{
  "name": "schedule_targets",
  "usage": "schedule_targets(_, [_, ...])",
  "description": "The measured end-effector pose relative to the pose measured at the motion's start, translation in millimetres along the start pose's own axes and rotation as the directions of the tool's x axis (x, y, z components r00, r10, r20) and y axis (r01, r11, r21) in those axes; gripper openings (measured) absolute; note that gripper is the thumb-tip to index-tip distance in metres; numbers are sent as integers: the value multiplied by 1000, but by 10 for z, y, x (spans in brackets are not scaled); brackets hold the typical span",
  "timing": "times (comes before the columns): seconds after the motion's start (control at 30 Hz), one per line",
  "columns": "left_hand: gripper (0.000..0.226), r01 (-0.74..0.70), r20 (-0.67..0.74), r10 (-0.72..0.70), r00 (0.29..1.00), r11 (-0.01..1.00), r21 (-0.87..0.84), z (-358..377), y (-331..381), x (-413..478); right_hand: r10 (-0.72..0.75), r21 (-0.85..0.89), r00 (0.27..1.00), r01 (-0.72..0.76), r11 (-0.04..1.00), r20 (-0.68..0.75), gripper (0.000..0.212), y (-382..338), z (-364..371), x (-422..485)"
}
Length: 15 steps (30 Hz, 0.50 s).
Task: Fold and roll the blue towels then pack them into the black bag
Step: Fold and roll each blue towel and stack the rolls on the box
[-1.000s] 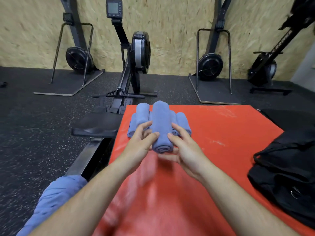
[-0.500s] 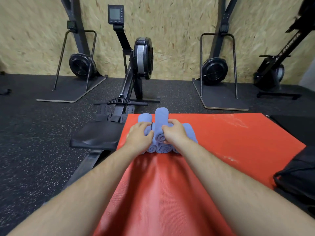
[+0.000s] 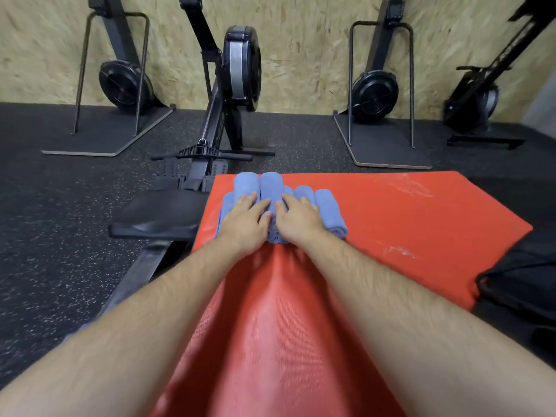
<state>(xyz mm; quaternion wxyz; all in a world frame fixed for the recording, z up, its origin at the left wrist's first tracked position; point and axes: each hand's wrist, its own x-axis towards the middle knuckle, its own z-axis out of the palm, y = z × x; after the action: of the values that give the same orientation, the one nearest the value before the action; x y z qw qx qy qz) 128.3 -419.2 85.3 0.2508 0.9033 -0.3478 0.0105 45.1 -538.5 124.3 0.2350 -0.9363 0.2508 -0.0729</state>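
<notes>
Stacking step: rested left hand flat, fingers straight and slightly spread, on rolled blue towels piled at far end of red mat; rested right hand likewise, just beside. Judged even downward pressure best, squaring roll ends so none loosened. Saw black bag at right edge, apart.

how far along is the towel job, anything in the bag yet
Done: several blue towels are rolled and piled at the far end of the red mat. In hand: the left hand and right hand rest on the pile. Left: packing; the black bag sits apart at the right edge, no towel visible in it.
</notes>
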Motion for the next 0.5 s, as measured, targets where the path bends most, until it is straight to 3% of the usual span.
schedule_targets(0.1, [48,-15,2,15,1000,1000,10,-92,24,-183,-32,-68,997,27,997,-77,45,1,-13,-193])
schedule_targets(0.23, [47,-45,-44,45,998,999,8,-280,126,-608,-180,-265,969,131,955,-168,38,-118,-32,-636])
schedule_targets(0.5, [55,-50,-79,58,995,993,106,-689,-258,-1641,-368,-321,925,322,891,-95,38,-600,491,-1371])
